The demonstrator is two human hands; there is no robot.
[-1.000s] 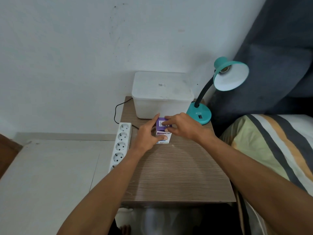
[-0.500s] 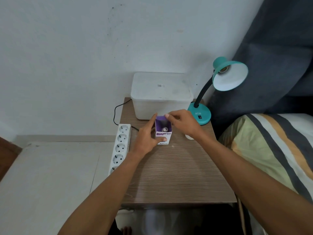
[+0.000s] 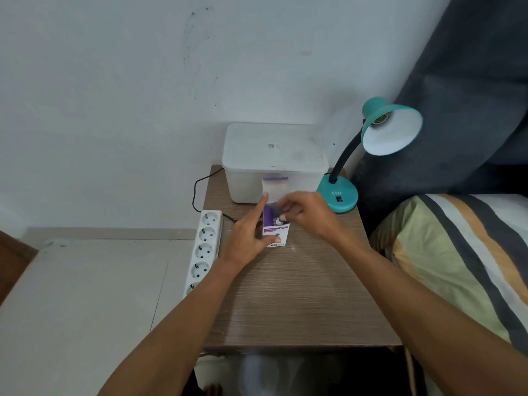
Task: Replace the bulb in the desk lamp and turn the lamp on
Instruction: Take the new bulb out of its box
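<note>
At the far-left edge of the wood-grain worktop (image 3: 285, 295) a white multi-socket power strip (image 3: 203, 247) lay along the side, a thin black cable (image 3: 197, 192) looping behind it toward the wall. A frosted white plastic storage box with a lid (image 3: 274, 158) sat against the back edge. Just in front of it stood the small purple-and-white cardboard bulb box (image 3: 275, 234), its top flap (image 3: 275, 188) lifted upright and the metal base of the new bulb (image 3: 277, 222) showing in the opening.

Judged from this, the task was at an early-to-middle stage: the shade of the teal gooseneck desk lamp (image 3: 391, 127) at the back-right corner showed a bare socket with no bulb in it, so removal seemed done, while taking out the new bulb, screwing it in and pressing the black switch (image 3: 339, 199) on the lamp's base remained.

The left hand (image 3: 247, 234) had its grip closed round the carton, thumb across the front face and forefinger stretched up along the left side toward the flap, steadying it on the worktop. The right hand (image 3: 307, 214) had its grip narrowed to a pinch, fingertips (image 3: 283, 217) dipped into the open top at the bulb's base; whether they had actually clamped it could not be told.
</note>
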